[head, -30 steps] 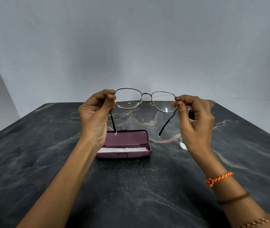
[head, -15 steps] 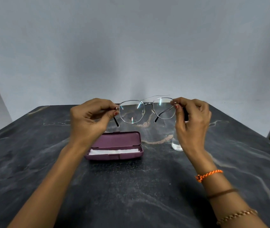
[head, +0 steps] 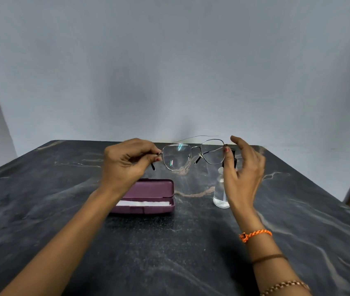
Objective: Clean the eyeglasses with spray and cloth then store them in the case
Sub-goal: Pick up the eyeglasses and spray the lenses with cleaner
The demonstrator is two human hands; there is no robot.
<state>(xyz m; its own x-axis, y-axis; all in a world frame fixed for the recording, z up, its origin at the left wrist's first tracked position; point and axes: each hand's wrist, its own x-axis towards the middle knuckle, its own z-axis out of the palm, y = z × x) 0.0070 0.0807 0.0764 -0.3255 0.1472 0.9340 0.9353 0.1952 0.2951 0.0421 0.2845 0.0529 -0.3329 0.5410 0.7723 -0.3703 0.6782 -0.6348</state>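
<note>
**Glasses held up, spray not yet taken**

Nearest the viewer, bare dark counter [head: 169,253] lies under both forearms, giving free room for lowering or setting things down. Just below the left hand [head: 127,161] sits the maroon case [head: 148,195], lid open, a white cloth [head: 144,203] folded inside. Behind and partly hidden by the right hand [head: 242,167] stands the clear spray bottle [head: 220,195], upright on the counter.

The eyeglasses [head: 191,155] hang in the air between the hands, above the counter and beyond the case. The left fingers [head: 155,151] pinch the frame at its hinge corner. The right fingers [head: 237,142] are spread and relaxed beside the other lens rim; the thumb tip lies at the rim, but a firm hold there is not evident.

This looks like the opening step: the glasses inspected or readied before spraying. The next move likely calls for the right hand to take the bottle just beside it while the left steadies the frame alone. The counter's far edge runs just beyond the glasses, and its right edge slants away, well apart from the bottle.
</note>
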